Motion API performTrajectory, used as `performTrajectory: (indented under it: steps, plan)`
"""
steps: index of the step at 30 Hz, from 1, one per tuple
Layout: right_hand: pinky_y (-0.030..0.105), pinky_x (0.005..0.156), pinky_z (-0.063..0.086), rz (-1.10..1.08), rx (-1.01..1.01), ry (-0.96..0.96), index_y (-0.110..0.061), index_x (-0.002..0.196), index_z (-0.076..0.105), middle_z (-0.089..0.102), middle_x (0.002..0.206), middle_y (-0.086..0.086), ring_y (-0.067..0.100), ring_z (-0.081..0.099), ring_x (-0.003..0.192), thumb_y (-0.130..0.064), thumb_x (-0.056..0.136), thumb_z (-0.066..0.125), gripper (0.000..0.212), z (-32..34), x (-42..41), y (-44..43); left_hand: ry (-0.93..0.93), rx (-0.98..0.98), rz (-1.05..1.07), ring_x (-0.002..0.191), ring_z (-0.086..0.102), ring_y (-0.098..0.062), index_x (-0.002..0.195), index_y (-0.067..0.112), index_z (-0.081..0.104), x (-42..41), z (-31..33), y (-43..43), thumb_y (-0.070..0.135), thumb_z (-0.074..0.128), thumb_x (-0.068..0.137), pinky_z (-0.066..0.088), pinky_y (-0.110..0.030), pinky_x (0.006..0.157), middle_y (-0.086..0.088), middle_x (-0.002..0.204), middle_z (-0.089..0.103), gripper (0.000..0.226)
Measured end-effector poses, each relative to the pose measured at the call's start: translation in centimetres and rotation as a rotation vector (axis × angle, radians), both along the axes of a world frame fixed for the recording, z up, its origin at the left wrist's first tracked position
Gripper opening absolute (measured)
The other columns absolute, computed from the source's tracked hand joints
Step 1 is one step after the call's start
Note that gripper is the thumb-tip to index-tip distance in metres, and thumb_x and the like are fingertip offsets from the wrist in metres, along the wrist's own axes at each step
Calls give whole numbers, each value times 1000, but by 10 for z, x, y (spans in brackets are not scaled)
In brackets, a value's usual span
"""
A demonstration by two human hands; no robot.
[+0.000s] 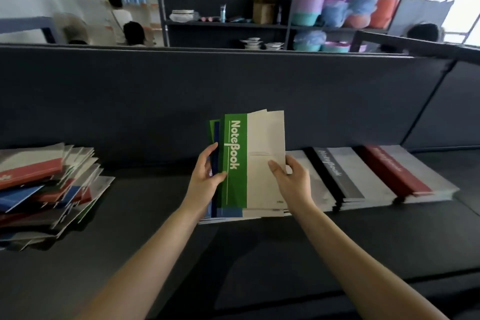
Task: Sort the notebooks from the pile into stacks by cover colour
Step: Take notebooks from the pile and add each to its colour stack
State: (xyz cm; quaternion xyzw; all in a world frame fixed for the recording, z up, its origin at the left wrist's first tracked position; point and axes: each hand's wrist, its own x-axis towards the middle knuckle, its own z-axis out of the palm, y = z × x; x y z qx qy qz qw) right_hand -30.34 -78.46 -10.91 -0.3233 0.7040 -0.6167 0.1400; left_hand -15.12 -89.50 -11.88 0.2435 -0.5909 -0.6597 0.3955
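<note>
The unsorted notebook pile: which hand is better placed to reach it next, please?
Probably the left hand: the pile lies on its side, while the right hand sits beside the black-banded stack.

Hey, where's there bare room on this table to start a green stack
Bare tabletop lies between the mixed pile and the left hand, and along the near edge in front of the stacks. Crowded on the right: under the held green notebooks the blue stack, then black stack and red stack, side by side.

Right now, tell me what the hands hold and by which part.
The green notebook, upright with other notebooks behind it: left hand pinches its spine edge, right hand its opposite long edge.
</note>
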Motion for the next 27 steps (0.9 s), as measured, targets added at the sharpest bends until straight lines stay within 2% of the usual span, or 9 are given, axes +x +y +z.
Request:
performTrajectory:
  steps: [3, 6, 10, 14, 16, 18, 20, 24, 27]
  plan:
    - [21, 64, 53, -69, 11, -1, -28, 101, 66, 67, 89, -14, 6, 64, 80, -23, 92, 61, 11, -2, -18, 17, -10, -14, -51, 121, 54, -15, 126, 39, 48, -24, -3, 7, -9, 51, 91, 52, -32, 92, -3, 134, 54, 59]
    - [11, 59, 45, -126, 19, 7, -30, 116, 62, 66, 95, -16, 0, 62, 84, -23, 93, 59, 24, -5, -33, 33, -39, -64, -76, 131, 43, -7, 124, 45, 52, -42, -5, 15, 0, 53, 94, 34, -36, 111, 4, 141, 49, 54]
    - [13, 62, 45, -184, 64, 68, -27, 119, 60, 63, 93, -20, 2, 63, 85, -23, 94, 58, 26, -10, -51, 49, -59, -97, -76, 120, 39, 9, 129, 35, 47, -57, -3, 22, -3, 49, 95, 30, -5, 94, 21, 127, 47, 51]
    - [29, 76, 52, -225, 75, 82, -25, 126, 56, 63, 100, -10, 14, 63, 92, -21, 94, 57, 32, -14, -63, 56, -103, -133, -47, 114, 40, 12, 135, 28, 45, -63, -4, 23, -5, 48, 95, 32, 5, 79, 23, 123, 45, 51]
    - [27, 74, 49, -241, 82, 91, -23, 127, 55, 64, 104, -5, 15, 61, 92, -20, 95, 57, 32, -14, -70, 58, -99, -126, -17, 119, 41, 7, 133, 29, 45, -62, -5, 19, -5, 48, 96, 34, 2, 85, 17, 130, 45, 51]
    - [27, 74, 46, -257, 125, 106, -21, 132, 53, 64, 109, -2, 14, 59, 92, -21, 95, 55, 36, -15, -79, 60, -85, -104, 17, 128, 43, -6, 130, 33, 46, -58, -7, 11, -3, 48, 95, 39, -17, 101, 8, 136, 47, 50]
    - [30, 76, 47, -254, 180, 120, -22, 136, 50, 65, 114, 1, 16, 58, 94, -21, 96, 54, 41, -15, -88, 63, -87, -73, 63, 128, 46, -15, 126, 35, 47, -53, -7, 4, -1, 48, 96, 43, -34, 103, 1, 138, 48, 47]
    - [37, 79, 51, -226, 317, 198, -20, 138, 49, 65, 117, 8, 27, 61, 101, -17, 96, 52, 42, -11, -103, 61, -90, -66, 153, 121, 51, -17, 125, 32, 47, -40, -6, -3, 3, 48, 98, 47, -25, 82, -1, 135, 49, 40]
    - [33, 78, 48, -220, 418, 232, -21, 139, 48, 64, 119, 11, 30, 60, 102, -15, 93, 53, 46, -12, -111, 52, -112, -50, 213, 119, 51, -16, 129, 26, 46, -31, -8, -8, 5, 47, 98, 46, -23, 80, -1, 135, 49, 38]
